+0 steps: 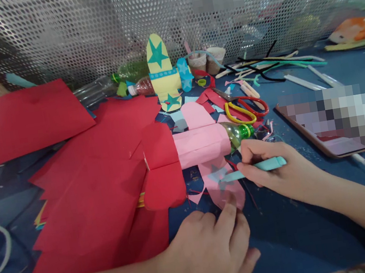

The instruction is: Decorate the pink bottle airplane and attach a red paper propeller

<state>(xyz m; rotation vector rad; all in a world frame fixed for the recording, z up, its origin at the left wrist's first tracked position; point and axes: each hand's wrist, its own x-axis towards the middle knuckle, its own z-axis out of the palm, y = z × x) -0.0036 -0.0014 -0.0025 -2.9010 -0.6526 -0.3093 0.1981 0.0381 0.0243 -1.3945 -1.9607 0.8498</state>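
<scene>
A plastic bottle (236,133) with a green cap lies on its side, wrapped in pink paper (201,145), with red paper tail pieces (159,145) at its left end. One pink paper wing (231,191) points toward me and carries a light blue star (221,174). My left hand (213,244) is open, its index fingertip pressing on the near end of this wing. In my right hand (270,166) is a light teal marker (260,168), pinched with its tip down on the star. Beyond the bottle stands a finished-looking yellow paper plane (167,82) with teal stars.
Red paper sheets (88,197) cover the left side. Scissors (243,106) with red and yellow handles lie among paper scraps behind the bottle. A phone (320,128) with a white cable rests at right. Pipe cleaners (271,64) lie before the perforated metal panel (83,32).
</scene>
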